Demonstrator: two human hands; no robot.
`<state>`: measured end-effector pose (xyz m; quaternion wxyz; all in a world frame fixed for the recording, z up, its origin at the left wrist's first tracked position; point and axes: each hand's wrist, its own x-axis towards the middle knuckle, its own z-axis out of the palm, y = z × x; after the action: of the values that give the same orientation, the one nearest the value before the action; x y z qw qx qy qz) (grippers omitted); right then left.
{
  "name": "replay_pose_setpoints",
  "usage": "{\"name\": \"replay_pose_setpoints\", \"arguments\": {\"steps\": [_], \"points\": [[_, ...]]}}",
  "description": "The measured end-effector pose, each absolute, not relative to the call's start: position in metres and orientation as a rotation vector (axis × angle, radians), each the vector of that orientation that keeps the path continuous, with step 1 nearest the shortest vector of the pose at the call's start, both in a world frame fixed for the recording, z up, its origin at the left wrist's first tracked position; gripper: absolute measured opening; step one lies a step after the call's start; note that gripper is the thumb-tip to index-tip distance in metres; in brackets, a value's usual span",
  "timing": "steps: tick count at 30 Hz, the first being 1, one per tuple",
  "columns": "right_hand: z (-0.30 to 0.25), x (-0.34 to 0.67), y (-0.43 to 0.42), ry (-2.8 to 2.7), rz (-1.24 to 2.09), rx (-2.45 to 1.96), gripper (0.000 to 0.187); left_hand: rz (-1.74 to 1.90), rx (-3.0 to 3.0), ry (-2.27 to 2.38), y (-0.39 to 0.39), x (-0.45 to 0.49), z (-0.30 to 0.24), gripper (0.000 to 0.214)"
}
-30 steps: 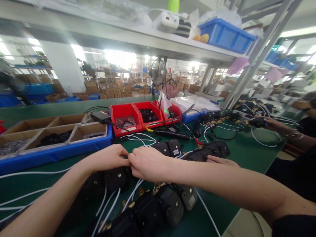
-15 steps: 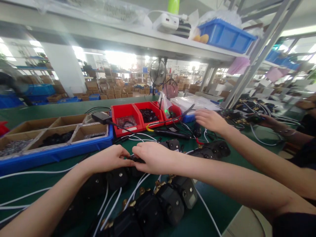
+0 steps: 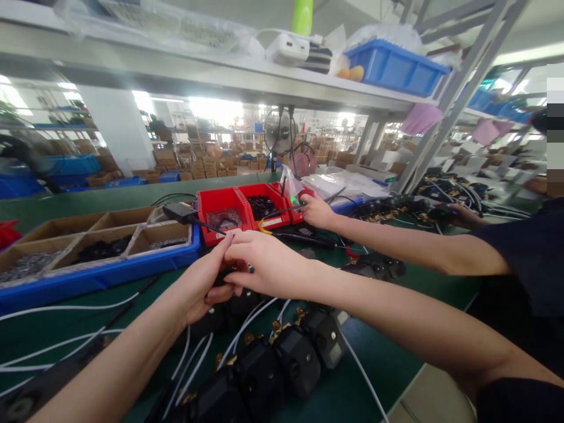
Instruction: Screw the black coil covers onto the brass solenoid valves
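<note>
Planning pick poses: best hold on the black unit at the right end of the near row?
Take the black unit by its body, from above-right: the next unit sits close on its left, a brass fitting juts from its far end.

A long grey shelf (image 3: pixel 176 61) spans the top of the view. Under the shelf, the green counter (image 3: pixel 396 364) stretches far back. At the shelf's right end, slanted steel struts (image 3: pixel 445 100) rise past it. On top of the shelf sits 1 blue bin (image 3: pixel 396 67). Below the shelf's middle is a small fan (image 3: pixel 277 126). Behind the shelf, a white pillar (image 3: pixel 114 126), stacked cardboard boxes (image 3: pixel 207 161) and bright, washed-out lights (image 3: pixel 215 108) fill the hall.
</note>
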<state>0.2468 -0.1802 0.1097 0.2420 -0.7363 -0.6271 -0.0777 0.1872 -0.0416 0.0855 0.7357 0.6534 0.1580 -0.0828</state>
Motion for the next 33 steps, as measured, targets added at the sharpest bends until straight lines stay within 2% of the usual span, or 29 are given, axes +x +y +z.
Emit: {"name": "replay_pose_setpoints", "arguments": {"steps": [5, 11, 15, 18, 21, 24, 28, 33], "points": [[0.111, 0.250, -0.187, -1.727, -0.134, -2.028, 0.004, -0.185, 1.393, 0.370, -0.049, 0.189, 0.095, 0.050], [0.114, 0.250, -0.198, -1.568, -0.131, -2.031, 0.018, -0.228, 1.380, 0.277, -0.055, 0.195, 0.091, 0.042], [0.108, 0.255, -0.209, -1.384, -0.187, -1.948, 0.013, -0.323, 1.342, 0.275, -0.049, 0.200, 0.088, 0.043], [0.096, 0.265, -0.218, -1.219, -0.016, -1.915, 0.012, -0.388, 1.323, 0.304, -0.038, 0.204, 0.090, 0.051], [0.079, 0.275, -0.222, -1.219, 0.154, -2.037, 0.013, -0.345, 1.398, 0.366, -0.027, 0.208, 0.090, 0.046], [0.066, 0.278, -0.222, -1.286, 0.191, -2.100, 0.013, -0.302, 1.626, 0.359, -0.021, 0.212, 0.087, 0.043], [0.059, 0.277, -0.214, -1.365, 0.164, -2.114, 0.014, -0.200, 2.250, 0.176, -0.022, 0.220, 0.085, 0.029], [0.058, 0.276, -0.207, -1.421, 0.132, -2.116, 0.012, -0.454, 2.552, -0.039, -0.021, 0.232, 0.087, 0.048]]}}
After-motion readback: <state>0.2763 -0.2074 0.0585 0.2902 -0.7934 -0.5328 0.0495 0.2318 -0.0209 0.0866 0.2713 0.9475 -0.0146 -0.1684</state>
